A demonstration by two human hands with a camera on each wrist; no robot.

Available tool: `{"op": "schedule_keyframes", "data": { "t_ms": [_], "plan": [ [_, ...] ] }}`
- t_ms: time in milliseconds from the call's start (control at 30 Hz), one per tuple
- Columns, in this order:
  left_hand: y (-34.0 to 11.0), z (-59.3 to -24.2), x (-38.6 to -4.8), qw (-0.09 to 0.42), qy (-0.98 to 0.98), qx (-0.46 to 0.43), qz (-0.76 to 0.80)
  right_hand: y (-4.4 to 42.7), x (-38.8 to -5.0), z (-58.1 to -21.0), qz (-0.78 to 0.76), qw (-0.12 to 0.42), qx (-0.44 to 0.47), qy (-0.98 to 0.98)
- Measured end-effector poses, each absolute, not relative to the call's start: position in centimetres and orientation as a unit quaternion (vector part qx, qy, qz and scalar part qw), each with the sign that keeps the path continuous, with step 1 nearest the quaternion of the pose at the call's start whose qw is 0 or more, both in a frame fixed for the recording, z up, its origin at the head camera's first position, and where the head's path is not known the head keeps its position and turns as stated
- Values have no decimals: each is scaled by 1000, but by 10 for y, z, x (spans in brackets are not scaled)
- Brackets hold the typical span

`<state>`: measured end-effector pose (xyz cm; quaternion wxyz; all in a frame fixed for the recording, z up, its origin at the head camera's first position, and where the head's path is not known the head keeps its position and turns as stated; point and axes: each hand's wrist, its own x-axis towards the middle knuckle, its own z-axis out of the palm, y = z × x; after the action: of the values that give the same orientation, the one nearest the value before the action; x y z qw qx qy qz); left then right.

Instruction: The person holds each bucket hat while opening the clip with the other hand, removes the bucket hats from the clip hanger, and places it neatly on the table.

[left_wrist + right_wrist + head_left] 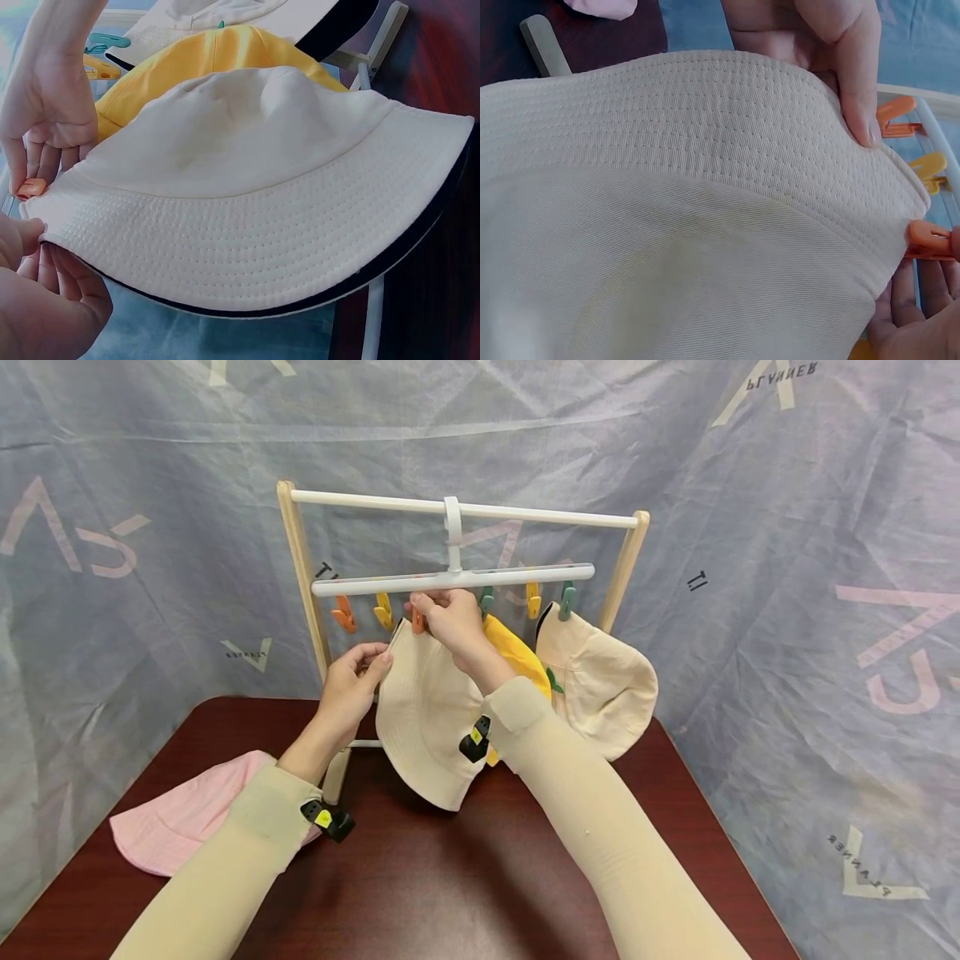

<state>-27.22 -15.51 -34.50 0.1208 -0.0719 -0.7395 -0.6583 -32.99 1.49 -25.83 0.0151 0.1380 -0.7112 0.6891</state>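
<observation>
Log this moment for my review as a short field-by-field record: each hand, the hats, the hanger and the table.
Left hand: pinches the brim of the left cream hat
Right hand: pinches an orange clip at that brim's edge
Yellow hat: between the two cream hats, partly hidden
Right cream hat: hangs from a green clip
Hanger: white, hooked over the rack's rail
Pink hat: on the table, partly behind the left sleeve
</observation>
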Motion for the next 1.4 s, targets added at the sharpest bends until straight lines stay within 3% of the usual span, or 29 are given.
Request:
{"op": "schedule_keyframes", "data": {
  "t_ms": [1400],
  "plan": [
    [-163,-358,-262,140,-718,-68,-679,17,-328,-259,657,30,158,-736]
  ]
}}
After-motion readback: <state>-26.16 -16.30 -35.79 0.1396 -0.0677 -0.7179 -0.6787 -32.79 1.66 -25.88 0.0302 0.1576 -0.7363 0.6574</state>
